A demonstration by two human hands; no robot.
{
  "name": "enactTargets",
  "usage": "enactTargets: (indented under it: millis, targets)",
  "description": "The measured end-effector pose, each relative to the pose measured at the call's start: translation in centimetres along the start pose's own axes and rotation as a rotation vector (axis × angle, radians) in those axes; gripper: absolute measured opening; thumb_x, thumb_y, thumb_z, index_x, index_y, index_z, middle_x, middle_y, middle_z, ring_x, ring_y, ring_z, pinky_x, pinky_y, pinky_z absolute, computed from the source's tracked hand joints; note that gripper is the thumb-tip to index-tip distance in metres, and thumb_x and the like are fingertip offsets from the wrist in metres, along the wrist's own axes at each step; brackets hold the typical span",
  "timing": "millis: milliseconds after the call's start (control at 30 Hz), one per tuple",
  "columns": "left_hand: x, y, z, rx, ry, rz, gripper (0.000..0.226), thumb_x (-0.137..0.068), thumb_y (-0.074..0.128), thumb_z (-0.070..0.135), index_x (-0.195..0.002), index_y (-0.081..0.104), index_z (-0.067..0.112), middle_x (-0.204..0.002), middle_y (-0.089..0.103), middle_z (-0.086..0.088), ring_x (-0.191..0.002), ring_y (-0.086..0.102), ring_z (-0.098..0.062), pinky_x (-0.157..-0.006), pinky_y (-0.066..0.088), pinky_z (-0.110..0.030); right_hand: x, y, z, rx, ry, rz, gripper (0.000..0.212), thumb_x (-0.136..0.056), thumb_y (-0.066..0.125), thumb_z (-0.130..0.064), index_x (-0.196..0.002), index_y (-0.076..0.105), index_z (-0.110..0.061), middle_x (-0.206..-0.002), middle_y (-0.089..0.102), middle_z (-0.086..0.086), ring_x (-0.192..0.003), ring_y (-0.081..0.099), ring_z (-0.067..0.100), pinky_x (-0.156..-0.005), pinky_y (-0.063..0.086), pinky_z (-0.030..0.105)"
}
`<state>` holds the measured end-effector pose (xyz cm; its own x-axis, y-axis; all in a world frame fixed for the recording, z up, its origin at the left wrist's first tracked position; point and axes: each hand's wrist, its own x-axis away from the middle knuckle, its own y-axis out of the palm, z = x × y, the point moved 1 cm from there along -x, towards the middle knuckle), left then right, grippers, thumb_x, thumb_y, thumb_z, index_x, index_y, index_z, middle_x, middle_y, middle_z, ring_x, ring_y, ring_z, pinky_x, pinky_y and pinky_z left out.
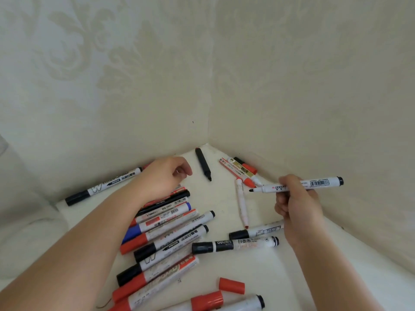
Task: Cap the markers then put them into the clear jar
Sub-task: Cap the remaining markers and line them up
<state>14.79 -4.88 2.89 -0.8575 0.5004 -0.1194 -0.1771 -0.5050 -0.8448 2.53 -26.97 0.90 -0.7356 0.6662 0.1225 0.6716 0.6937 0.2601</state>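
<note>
My right hand (298,205) grips an uncapped marker (298,185) above the table's (265,270) right side, lying left-right, black tip pointing left. My left hand (165,176), fingers curled and empty as far as I can tell, rests by the far wall over the marker pile (166,230).

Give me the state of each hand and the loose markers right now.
Right hand: shut on white marker.
White marker: uncapped, black tip bare, held level.
Left hand: curled, contents hidden.
Black marker: uncapped, lying flat.
Loose red cap: off, lying alone.
Thin red marker: uncapped.
</note>
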Motion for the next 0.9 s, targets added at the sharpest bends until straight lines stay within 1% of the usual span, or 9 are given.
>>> enactTargets:
  millis: [67, 133, 233, 333, 433, 567, 700, 834, 900]
  targets:
    - [-0.7, 1.1, 1.4, -0.036, 0.074, -0.014, 0.019, -0.090, 0.048, 0.011, -0.094, 0.062, 0.023, -0.086, 0.055, 0.012, -0.082, 0.056, -0.012, -0.064, 0.039, -0.018, 0.0, -0.2, -0.2, -0.012, -0.002, 0.020, 0.023, -0.083, 0.050, -0.009, -0.062, 0.044, -0.018, -0.044, 0.032, -0.004, -0.040, 0.023, 0.010, -0.036, 0.022, 0.019]
    - [-2.0, 2.6, 2.9, -0.071, 0.167, -0.031, 0.021, -0.089, 0.047, 0.008, -0.102, 0.060, 0.018, -0.098, 0.055, 0.004, -0.094, 0.054, -0.015, -0.073, 0.037, -0.021, 0.1, -0.3, -0.4, 0.010, -0.005, 0.038, 0.025, -0.083, 0.051, -0.009, -0.061, 0.045, -0.018, -0.044, 0.033, -0.005, -0.039, 0.024, 0.009, -0.037, 0.023, 0.019]
    - [-4.9, 4.7, 4.9, -0.098, 0.243, -0.059, 0.032, -0.088, 0.045, 0.003, -0.117, 0.053, 0.014, -0.120, 0.050, -0.006, -0.112, 0.047, -0.021, -0.092, 0.036, -0.027, 0.3, -0.3, -0.5, 0.109, -0.034, 0.059, 0.027, -0.083, 0.052, -0.010, -0.058, 0.045, -0.019, -0.042, 0.034, -0.009, -0.040, 0.028, 0.009, -0.044, 0.026, 0.022]
    - [-7.7, 6.4, 6.1, -0.113, 0.277, -0.065, 0.046, -0.082, 0.039, -0.008, -0.125, 0.048, 0.009, -0.127, 0.047, -0.010, -0.119, 0.044, -0.025, -0.100, 0.035, -0.032, 0.1, -0.1, -0.4, 0.149, -0.054, 0.049, 0.030, -0.083, 0.053, -0.009, -0.057, 0.045, -0.020, -0.040, 0.035, -0.013, -0.042, 0.032, 0.008, -0.047, 0.027, 0.023]
    - [-10.0, 7.7, 6.3, -0.198, 0.291, -0.117, 0.045, -0.081, 0.038, -0.006, -0.122, 0.049, 0.011, -0.123, 0.050, -0.011, -0.113, 0.049, -0.029, -0.096, 0.041, -0.042, -0.2, -0.1, -0.3, 0.135, -0.051, 0.041, 0.032, -0.082, 0.053, -0.008, -0.054, 0.044, -0.020, -0.040, 0.035, -0.013, -0.040, 0.031, 0.006, -0.046, 0.027, 0.022]
    - [-11.6, 8.4, 6.0, -0.301, 0.273, -0.160, 0.030, -0.089, 0.037, 0.005, -0.114, 0.054, 0.007, -0.115, 0.048, -0.015, -0.101, 0.051, -0.033, -0.088, 0.042, -0.043, -0.4, 0.0, -0.1, 0.103, -0.027, 0.034, 0.030, -0.082, 0.053, -0.007, -0.056, 0.043, -0.018, -0.044, 0.033, -0.009, -0.040, 0.029, 0.005, -0.043, 0.027, 0.018]
    - [-11.6, 8.6, 6.4, -0.361, 0.270, -0.245, 0.028, -0.096, 0.034, 0.018, -0.115, 0.049, 0.004, -0.118, 0.044, -0.016, -0.104, 0.045, -0.033, -0.093, 0.037, -0.045, -0.3, 0.1, -0.2, 0.092, -0.027, 0.020, 0.032, -0.083, 0.052, -0.007, -0.054, 0.042, -0.019, -0.042, 0.033, -0.010, -0.038, 0.028, 0.005, -0.041, 0.027, 0.017]
    - [-10.8, 8.0, 6.4, -0.336, 0.258, -0.342, 0.019, -0.096, 0.032, 0.021, -0.113, 0.040, 0.017, -0.121, 0.049, -0.005, -0.103, 0.042, -0.024, -0.088, 0.031, -0.038, 0.0, 0.2, -0.3, 0.093, -0.018, 0.016, 0.033, -0.083, 0.053, -0.009, -0.055, 0.042, -0.020, -0.039, 0.033, -0.013, -0.034, 0.028, 0.003, -0.040, 0.027, 0.016]
    - [-10.3, 7.8, 6.5, -0.342, 0.255, -0.349, 0.023, -0.097, 0.033, 0.021, -0.118, 0.041, 0.017, -0.124, 0.048, -0.004, -0.110, 0.039, -0.023, -0.092, 0.029, -0.038, 0.1, 0.2, -0.2, 0.100, -0.017, 0.021, 0.031, -0.084, 0.053, -0.010, -0.056, 0.042, -0.020, -0.040, 0.033, -0.012, -0.035, 0.027, 0.004, -0.042, 0.026, 0.017]
